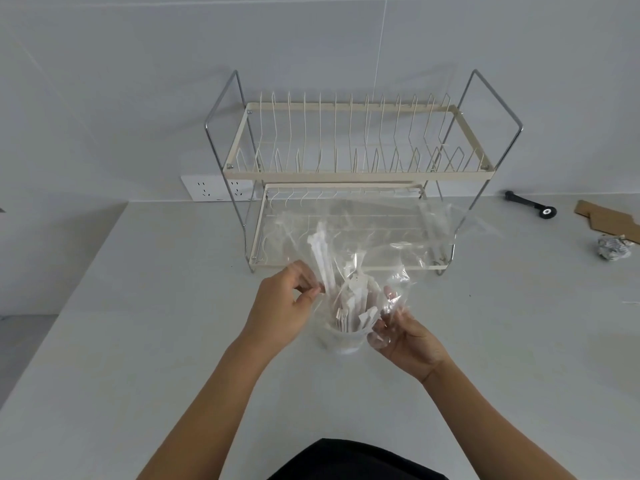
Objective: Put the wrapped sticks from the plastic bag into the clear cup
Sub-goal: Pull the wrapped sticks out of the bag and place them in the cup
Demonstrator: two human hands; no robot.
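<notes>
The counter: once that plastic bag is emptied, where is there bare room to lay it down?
Bare counter lies left of the left hand, out to the wall socket. More lies right of the right hand, before the crumpled paper. It is crowded around the clear cup, against the dish rack.

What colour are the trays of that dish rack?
Cream, on a shiny silver frame; the dish rack shows in the head view, the only one.

Sticks (346, 306) I hold: white wrappers. Bag (374, 237), cup (343, 341): clear. Far rack (346, 168): cream, chrome frame. Counter (138, 341): white.
</notes>
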